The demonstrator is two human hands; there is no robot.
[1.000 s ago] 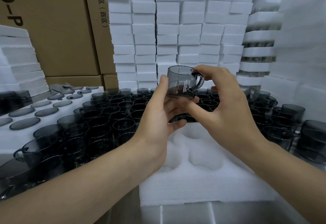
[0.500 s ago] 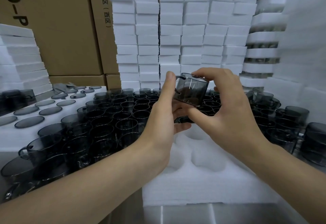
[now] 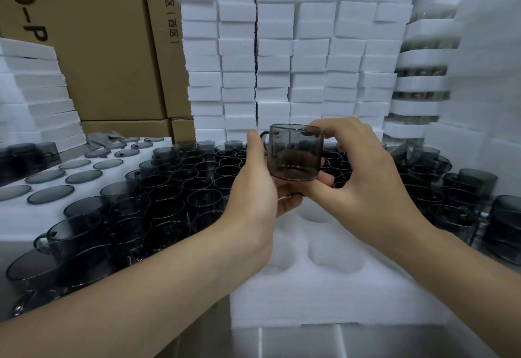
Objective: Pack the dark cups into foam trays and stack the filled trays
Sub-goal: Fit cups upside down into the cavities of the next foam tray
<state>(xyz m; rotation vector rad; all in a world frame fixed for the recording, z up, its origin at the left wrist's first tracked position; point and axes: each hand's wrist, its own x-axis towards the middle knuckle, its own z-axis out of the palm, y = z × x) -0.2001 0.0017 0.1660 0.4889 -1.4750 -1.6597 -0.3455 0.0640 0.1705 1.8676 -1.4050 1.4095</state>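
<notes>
your left hand [image 3: 255, 185] and right hand [image 3: 363, 177] clamp the dark cup [image 3: 294, 152] at centre frame; lower it upright into an empty foam tray [image 3: 324, 295] pocket below.

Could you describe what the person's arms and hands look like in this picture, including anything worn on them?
Both forearms are bare to the frame edge, with no sleeves in view. The left hand and right hand wear no gloves, and no rings, watch or bracelets show on the fingers or wrists. The visible fingernails look short and unpainted. No marks or bandages are visible.
</notes>
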